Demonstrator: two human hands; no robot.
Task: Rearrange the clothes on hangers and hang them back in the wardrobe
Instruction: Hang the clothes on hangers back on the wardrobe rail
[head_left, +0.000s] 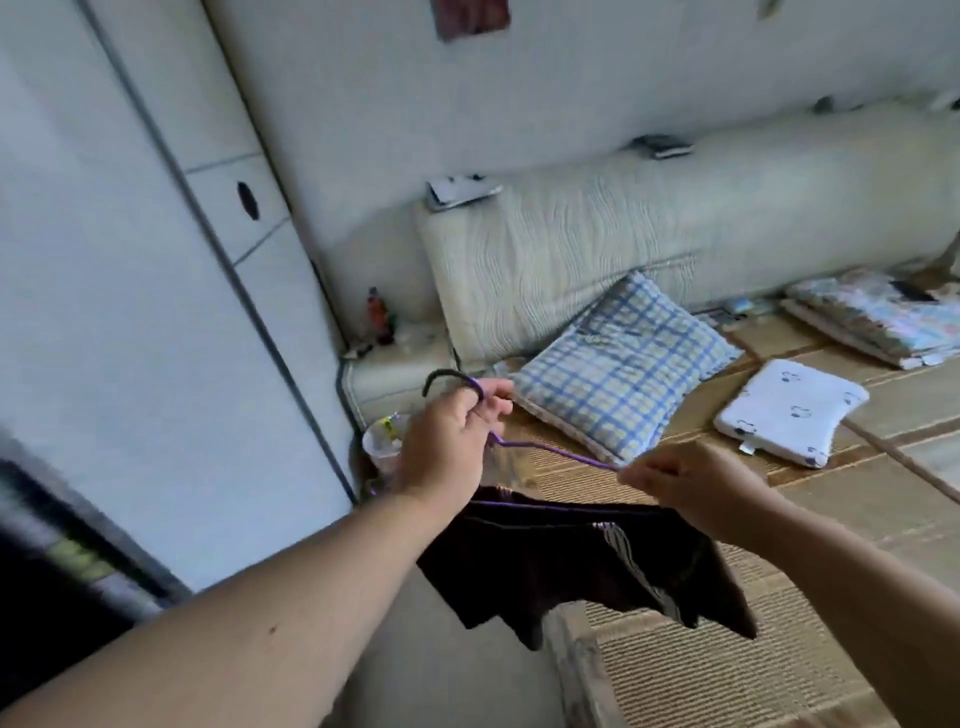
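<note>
A thin purple hanger (561, 451) with a dark hook is held up in front of me, over the bed's near edge. My left hand (452, 441) grips its neck just below the hook. My right hand (696, 483) pinches the hanger's right shoulder together with the cloth. A dark maroon garment (550, 566) with a striped patch hangs from the hanger's lower bar and sags below both hands. The white wardrobe (130, 312) stands to the left, with its doors closed here.
A bed with a woven mat (779, 519) fills the right side. On it lie a blue checked pillow (623, 364), a small white pillow (789, 410) and folded bedding (878, 317). A padded headboard (675, 228) backs it. A white nightstand (400, 374) and cup (382, 441) sit beside the wardrobe.
</note>
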